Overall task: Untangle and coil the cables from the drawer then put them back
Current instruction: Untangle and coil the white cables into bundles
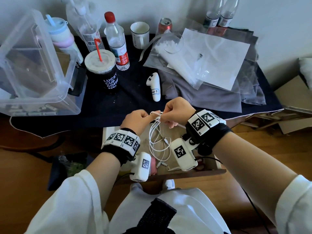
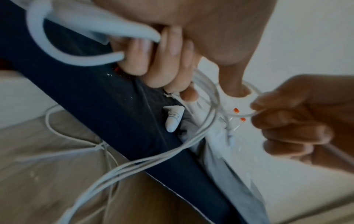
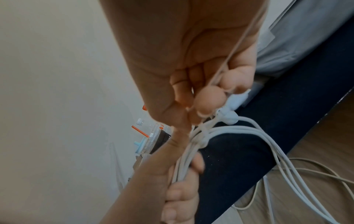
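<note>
Over the open drawer [image 1: 194, 172], nearest the person, both hands work a bundle of white cables [image 1: 158, 139]. Left hand [image 1: 135, 121] curls round several gathered strands, holding the bunch up. Right hand [image 1: 175, 112] pinches a thin strand at the knot where cords cross, just beside the left. Loops hang from the hands down into the drawer; loose ends and small plugs lie on its floor. Wrist views show the same: left fingers [image 3: 182, 195] wrapped on the bunch, right fingertips [image 3: 205, 104] on a strand by a white connector [image 3: 229, 115].

Cables: thin, round, white, smooth sheath, several lengths looped together, still tangled. Judgement: very light, limp, no spring to speak of, a bit slippery, so loops will slide and re-snag if pulled hard. Best hold is near the crossing, one strand at a time, feeding a plug end back through; plugs are the stiff parts and likely to catch. Untangling step, early; coiling not yet begun.

Beyond the drawer, the table [image 1: 104, 105] under dark cloth: white controller [image 1: 154, 86], coffee cup [image 1: 102, 71] with red straw, bottles, mug [image 1: 139, 34], can [image 1: 165, 25]. Clear bin [image 1: 33, 68] far left, plastic bags [image 1: 207, 58] on grey cloth far right.
</note>
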A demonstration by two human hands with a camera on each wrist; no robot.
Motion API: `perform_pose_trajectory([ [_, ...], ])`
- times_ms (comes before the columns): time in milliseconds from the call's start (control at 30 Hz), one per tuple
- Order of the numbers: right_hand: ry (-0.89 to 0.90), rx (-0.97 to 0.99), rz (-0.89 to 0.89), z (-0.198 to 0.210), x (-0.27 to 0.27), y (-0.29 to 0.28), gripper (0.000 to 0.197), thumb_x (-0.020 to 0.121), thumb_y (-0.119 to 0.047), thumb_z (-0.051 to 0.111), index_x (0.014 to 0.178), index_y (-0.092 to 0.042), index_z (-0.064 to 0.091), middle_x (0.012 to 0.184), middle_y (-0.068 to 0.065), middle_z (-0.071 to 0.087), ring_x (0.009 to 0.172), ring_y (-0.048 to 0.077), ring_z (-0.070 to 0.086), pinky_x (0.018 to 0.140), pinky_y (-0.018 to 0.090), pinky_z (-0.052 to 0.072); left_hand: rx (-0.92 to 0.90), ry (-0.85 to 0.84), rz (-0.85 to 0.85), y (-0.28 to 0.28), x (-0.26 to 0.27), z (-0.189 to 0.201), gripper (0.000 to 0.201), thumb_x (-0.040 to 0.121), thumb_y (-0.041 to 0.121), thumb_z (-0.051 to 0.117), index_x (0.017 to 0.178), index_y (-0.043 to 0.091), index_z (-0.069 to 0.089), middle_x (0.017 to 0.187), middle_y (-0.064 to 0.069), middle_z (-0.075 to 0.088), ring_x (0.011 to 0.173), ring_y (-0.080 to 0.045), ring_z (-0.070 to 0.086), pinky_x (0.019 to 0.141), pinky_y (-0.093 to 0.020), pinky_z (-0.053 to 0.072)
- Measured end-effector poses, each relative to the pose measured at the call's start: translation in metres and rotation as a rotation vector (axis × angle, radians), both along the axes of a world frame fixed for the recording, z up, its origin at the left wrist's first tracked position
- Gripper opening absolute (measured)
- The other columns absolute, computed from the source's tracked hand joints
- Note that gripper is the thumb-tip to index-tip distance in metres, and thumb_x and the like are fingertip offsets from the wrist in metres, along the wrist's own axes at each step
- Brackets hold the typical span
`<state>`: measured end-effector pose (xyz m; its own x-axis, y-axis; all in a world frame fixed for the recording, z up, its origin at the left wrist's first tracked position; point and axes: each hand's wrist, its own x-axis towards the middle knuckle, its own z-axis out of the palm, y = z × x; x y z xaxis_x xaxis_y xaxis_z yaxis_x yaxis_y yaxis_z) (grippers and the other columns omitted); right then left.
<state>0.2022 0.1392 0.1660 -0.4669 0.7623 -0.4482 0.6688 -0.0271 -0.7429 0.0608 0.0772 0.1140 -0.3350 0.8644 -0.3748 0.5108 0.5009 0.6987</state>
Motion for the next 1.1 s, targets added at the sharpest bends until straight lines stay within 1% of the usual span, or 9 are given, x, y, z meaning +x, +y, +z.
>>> perform_pose_trajectory([
  [100, 0.01, -0.016, 0.001, 0.0, -0.004, 0.001, 0.02, 0.07, -0.005, 0.068, 0.055, -0.01, 0.056, 0.041, -0.002, 0.058, 0.036, 0.007, 0.053, 0.042, 0.016, 0.042, 0.184, -0.265, 0.014, 0.001, 0.009, -0.003, 0.006, 0.085, 0.034, 0.061, 0.087, 0.033, 0.067, 0.052, 0.008, 0.049, 0.05, -0.008, 0.043, 0.052, -0.022, 0.036],
  [267, 0.037, -0.05, -0.009, -0.001, -0.006, 0.0, 0.016, 0.069, -0.003, 0.067, 0.057, -0.009, 0.058, 0.043, 0.001, 0.06, 0.038, 0.009, 0.054, 0.042, 0.018, 0.041, 0.231, -0.381, 0.102, 0.003, 0.007, -0.006, 0.031, 0.097, 0.033, 0.047, 0.078, 0.022, 0.069, 0.036, 0.01, 0.041, 0.036, -0.006, 0.032, 0.041, -0.019, 0.026],
  [467, 0.053, -0.058, -0.008, -0.003, -0.007, -0.004, 0.014, 0.066, -0.001, 0.06, 0.055, -0.009, 0.056, 0.043, 0.004, 0.061, 0.043, 0.013, 0.056, 0.05, 0.021, 0.048, 0.024, -0.85, 0.301, 0.005, -0.004, -0.001, 0.033, 0.098, 0.021, 0.037, 0.098, 0.01, 0.068, 0.036, 0.008, 0.03, 0.027, -0.004, 0.019, 0.035, -0.017, 0.011],
  [600, 0.02, -0.021, -0.028, -0.005, -0.004, 0.001, 0.015, 0.068, -0.005, 0.064, 0.057, -0.01, 0.057, 0.05, 0.004, 0.063, 0.038, 0.008, 0.053, 0.041, 0.017, 0.039, 0.093, -0.678, 0.245, 0.001, -0.003, -0.002, 0.021, 0.094, 0.024, 0.053, 0.083, 0.014, 0.067, 0.037, 0.008, 0.032, 0.029, -0.006, 0.021, 0.032, -0.014, 0.015],
  [667, 0.013, -0.007, -0.035, -0.005, -0.001, 0.004, 0.015, 0.07, -0.007, 0.066, 0.059, -0.011, 0.058, 0.053, 0.002, 0.062, 0.036, 0.006, 0.052, 0.038, 0.015, 0.036, 0.145, -0.569, 0.163, 0.0, 0.001, 0.001, 0.007, 0.088, 0.018, 0.062, 0.091, 0.018, 0.069, 0.043, 0.007, 0.038, 0.035, -0.007, 0.026, 0.033, -0.015, 0.019],
  [833, 0.003, 0.018, -0.044, -0.007, -0.001, 0.003, 0.008, 0.069, -0.005, 0.066, 0.063, -0.006, 0.061, 0.054, 0.004, 0.062, 0.032, 0.003, 0.048, 0.036, 0.011, 0.035, 0.171, -0.321, -0.096, 0.002, 0.007, 0.004, 0.036, 0.083, 0.014, 0.066, 0.111, 0.035, 0.062, 0.037, 0.015, 0.044, 0.036, -0.002, 0.039, 0.04, -0.007, 0.029],
  [900, 0.003, 0.02, -0.045, -0.006, -0.002, 0.005, 0.009, 0.07, -0.004, 0.065, 0.063, -0.007, 0.061, 0.055, 0.004, 0.062, 0.032, 0.003, 0.049, 0.037, 0.01, 0.036, 0.164, -0.307, -0.138, 0.001, 0.005, 0.005, 0.027, 0.082, 0.018, 0.068, 0.105, 0.031, 0.067, 0.051, 0.018, 0.058, 0.047, 0.002, 0.05, 0.053, -0.01, 0.04],
  [1000, -0.017, 0.004, -0.016, -0.006, -0.001, 0.007, 0.008, 0.069, -0.006, 0.066, 0.063, -0.009, 0.062, 0.055, 0.002, 0.062, 0.037, 0.004, 0.052, 0.038, 0.011, 0.036, 0.148, -0.334, -0.183, 0.001, -0.003, 0.002, 0.028, 0.078, 0.018, 0.073, 0.106, 0.024, 0.069, 0.095, 0.004, 0.072, 0.091, -0.009, 0.067, 0.086, -0.025, 0.051],
  [1100, -0.039, 0.0, -0.012, -0.01, 0.0, 0.006, 0.006, 0.068, -0.008, 0.066, 0.063, -0.009, 0.062, 0.048, -0.002, 0.061, 0.039, 0.005, 0.054, 0.041, 0.012, 0.037, 0.106, -0.416, -0.232, -0.001, -0.003, 0.003, 0.03, 0.083, 0.013, 0.069, 0.112, 0.017, 0.068, 0.083, 0.008, 0.072, 0.076, 0.004, 0.064, 0.074, -0.012, 0.047],
])
